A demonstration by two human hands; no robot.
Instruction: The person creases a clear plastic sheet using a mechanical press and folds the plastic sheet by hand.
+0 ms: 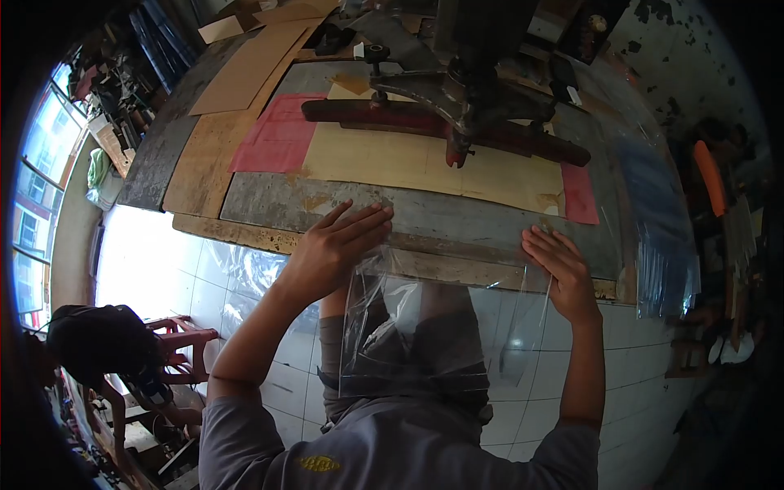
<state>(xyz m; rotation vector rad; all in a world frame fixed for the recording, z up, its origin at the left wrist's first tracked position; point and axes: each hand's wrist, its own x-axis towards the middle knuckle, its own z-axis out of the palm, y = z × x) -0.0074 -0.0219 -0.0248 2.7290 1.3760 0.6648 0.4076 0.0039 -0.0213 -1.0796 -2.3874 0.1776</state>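
A clear plastic sheet (445, 327) stretches between my hands and hangs past the table's front edge over my lap. My left hand (347, 241) is at its upper left corner, fingers long and close together over the table edge, thumb hidden. At the upper right corner, my right hand (562, 265) has its fingers bent slightly over the sheet's edge. Ahead of both hands stands a press with a long dark red bar (523, 140). Under that bar lies a pale yellow strip (371, 155), with a pink-red piece (273, 135) at its left end and another (580, 194) at its right.
Brown cardboard (253, 69) lies at the back left of the table. A stack of clear bluish plastic sheets (665, 237) hangs at the right edge. More clear plastic (245, 269) is below the left edge. Another person (106, 343) is at lower left beside a red stool (188, 347).
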